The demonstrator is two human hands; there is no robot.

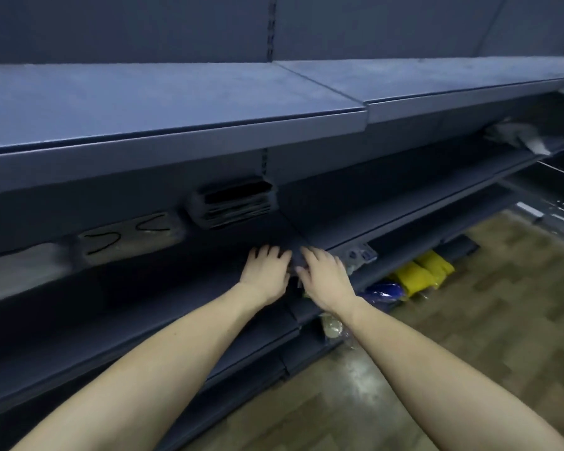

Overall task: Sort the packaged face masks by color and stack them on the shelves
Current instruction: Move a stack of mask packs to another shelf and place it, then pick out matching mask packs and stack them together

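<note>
Shelving: dark blue-grey metal shelves (176,102) run across the view in tiers, with a slotted upright at the back.
Floor: brown patterned tiles (469,320) to the right, shiny in one patch near the shelf base.
Middle shelf: the hands work on this tier (163,288), close to the seam between two shelf sections.
Black stack: a pile of dark mask packs (233,203) sits at the back of the middle shelf, behind the hands and apart from them.
Grey packs: flat pale packs (129,237) with black ear loops lie left of the black stack; another pale pack (17,270) is further left.
Far right: a light grey pack (518,136) lies on the same tier, well apart.
Lower shelf: yellow packs (420,275) and a blue pack (383,292) lie below and right of the hands; a pale pack (332,327) shows under the right wrist.
Held pack: a dark pack (296,265) lies between the two hands, mostly hidden.
Left hand (266,271): palm down, fingers curled over the dark pack's left edge.
Right hand (324,275): palm down, fingers bent onto its right edge; how firm the grip is I cannot tell.
</note>
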